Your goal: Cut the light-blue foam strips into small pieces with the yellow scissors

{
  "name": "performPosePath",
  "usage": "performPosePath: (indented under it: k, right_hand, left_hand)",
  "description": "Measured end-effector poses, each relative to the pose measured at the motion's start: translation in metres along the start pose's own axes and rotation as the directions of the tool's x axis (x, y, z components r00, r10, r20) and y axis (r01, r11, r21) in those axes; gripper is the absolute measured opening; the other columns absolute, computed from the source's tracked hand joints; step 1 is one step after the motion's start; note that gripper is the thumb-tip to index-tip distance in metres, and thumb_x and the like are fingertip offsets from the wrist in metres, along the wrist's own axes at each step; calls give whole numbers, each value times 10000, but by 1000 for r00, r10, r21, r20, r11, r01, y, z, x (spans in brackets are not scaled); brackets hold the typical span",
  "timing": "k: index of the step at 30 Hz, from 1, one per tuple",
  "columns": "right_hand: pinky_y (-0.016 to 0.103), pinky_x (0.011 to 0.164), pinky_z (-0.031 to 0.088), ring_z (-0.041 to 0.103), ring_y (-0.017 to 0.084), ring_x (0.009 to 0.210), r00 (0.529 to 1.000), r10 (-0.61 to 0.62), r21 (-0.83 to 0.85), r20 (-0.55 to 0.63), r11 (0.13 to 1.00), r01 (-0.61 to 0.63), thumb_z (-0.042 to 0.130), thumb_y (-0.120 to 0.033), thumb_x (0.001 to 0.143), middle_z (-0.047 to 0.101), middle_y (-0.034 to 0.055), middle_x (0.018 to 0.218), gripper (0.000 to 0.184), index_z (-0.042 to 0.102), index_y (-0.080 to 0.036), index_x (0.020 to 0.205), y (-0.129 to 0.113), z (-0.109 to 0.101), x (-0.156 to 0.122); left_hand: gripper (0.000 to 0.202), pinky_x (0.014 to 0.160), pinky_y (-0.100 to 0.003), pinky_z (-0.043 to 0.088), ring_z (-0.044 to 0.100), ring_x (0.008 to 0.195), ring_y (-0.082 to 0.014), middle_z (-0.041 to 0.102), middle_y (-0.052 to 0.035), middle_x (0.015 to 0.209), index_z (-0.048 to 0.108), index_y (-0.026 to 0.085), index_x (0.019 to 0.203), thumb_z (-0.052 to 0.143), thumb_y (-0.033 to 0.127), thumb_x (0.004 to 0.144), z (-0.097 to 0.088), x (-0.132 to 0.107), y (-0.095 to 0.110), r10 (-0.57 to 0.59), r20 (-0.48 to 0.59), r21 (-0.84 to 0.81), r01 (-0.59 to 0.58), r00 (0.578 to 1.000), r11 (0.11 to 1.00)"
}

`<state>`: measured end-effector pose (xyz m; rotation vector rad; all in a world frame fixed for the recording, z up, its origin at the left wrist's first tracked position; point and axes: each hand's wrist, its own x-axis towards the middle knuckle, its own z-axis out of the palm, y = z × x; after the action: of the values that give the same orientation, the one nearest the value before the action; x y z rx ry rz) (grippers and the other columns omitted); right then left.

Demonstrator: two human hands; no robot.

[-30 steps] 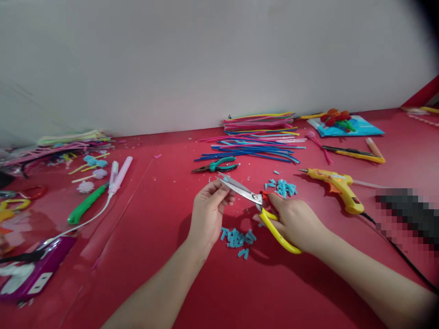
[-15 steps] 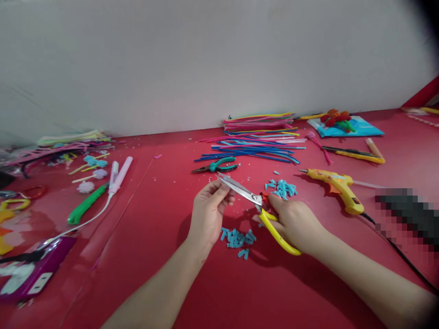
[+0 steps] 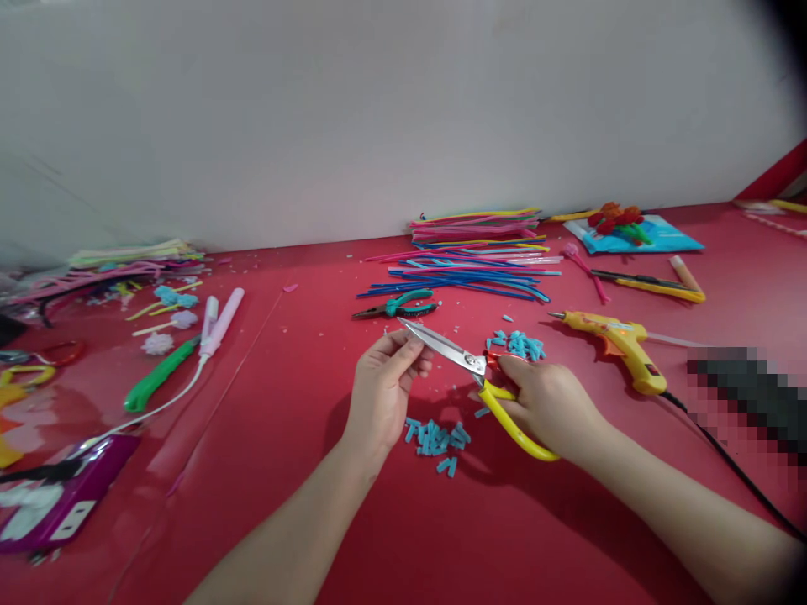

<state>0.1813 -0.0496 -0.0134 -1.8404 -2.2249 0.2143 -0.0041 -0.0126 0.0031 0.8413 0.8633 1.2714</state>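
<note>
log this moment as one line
right hand: holding scissors | left hand: at blades, contents unclear | nearby: blue pieces, pliers, glue gun

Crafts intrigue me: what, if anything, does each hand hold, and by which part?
The right hand grips scissors by their handles. Whether the left hand holds anything can't be told.

Scissors are gripped by their yellow and orange handles in the right hand, the blades pointed toward the left hand, whose fingertips are curled together by the blades; whatever is pinched there is hidden. Short blue pieces are scattered on the red desk between the hands, on the near side, and more blue bits are heaped just beyond the right hand. Pliers are laid beyond the left hand, and a yellow glue gun is set right of the right hand.
</note>
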Motion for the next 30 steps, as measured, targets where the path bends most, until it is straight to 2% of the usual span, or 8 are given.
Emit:
performPosePath:
  k: [5,10,12,14,19,22,26,30]
  right_hand:
    - [213,423,220,337,85,437,992,127,365,15,923,-124,462,-430,708,405,-40,486,247,431,-200,624,-8,-4,5]
    - [200,388,272,371,73,385,977,164,752,135,625,-209,476,-416,715,404,-69,459,242,501,-185,785,-14,-8,5]
    - [188,360,267,360,65,350,973,142,820,183,524,-231,485,-389,716,385,-85,431,220,495,-189,807,-15,-8,4]
    - [181,347,268,350,56,337,973,133,850,189,475,-230,499,-355,705,387,-91,437,186,483,-192,793,-15,-8,3]
    - [178,380,300,347,39,359,982,123,825,143,533,-187,482,-250,676,404,-86,493,72,465,-187,708,-14,-6,2]
    - [173,383,288,343,37,370,984,121,788,129,591,-176,469,-219,659,390,-86,492,41,455,-185,677,-14,-4,3]
    - [174,392,284,335,36,371,986,110,788,122,593,-164,469,-201,654,387,-89,492,40,453,-188,689,-15,-2,2]
    - [179,402,282,330,38,378,983,145,803,110,571,-174,464,-229,684,372,-89,492,48,447,-188,703,-16,-3,1]
  left_hand:
    - [81,542,-199,412,530,566,-85,591,-20,641,585,135,737,597,198,687,4,-3,-6,-125,107,58,119,986,991]
    - [125,526,-220,415,531,533,-97,604,-35,624,600,133,738,580,251,699,8,-10,-12,-267,251,278,195,930,940]
    - [138,532,-227,418,529,530,-99,601,-35,624,600,134,727,571,267,704,9,-12,-13,-297,283,355,189,912,916]
    - [143,524,-226,416,524,520,-98,599,-35,623,598,134,713,570,274,701,11,-13,-13,-320,292,400,188,901,897]
    - [128,482,-207,391,487,470,-83,550,9,538,574,151,656,655,234,603,18,-17,-12,-306,216,406,200,927,892]
    - [98,470,-202,377,468,469,-81,536,10,538,579,154,636,637,232,619,21,-20,-10,-252,229,461,123,940,879]
    - [112,495,-213,382,480,510,-102,556,-10,570,604,161,656,539,238,704,17,-19,-9,-176,278,530,2,944,848]
    - [201,496,-217,357,461,494,-107,510,9,503,566,170,577,499,276,734,11,-14,-8,-15,187,620,-106,982,777]
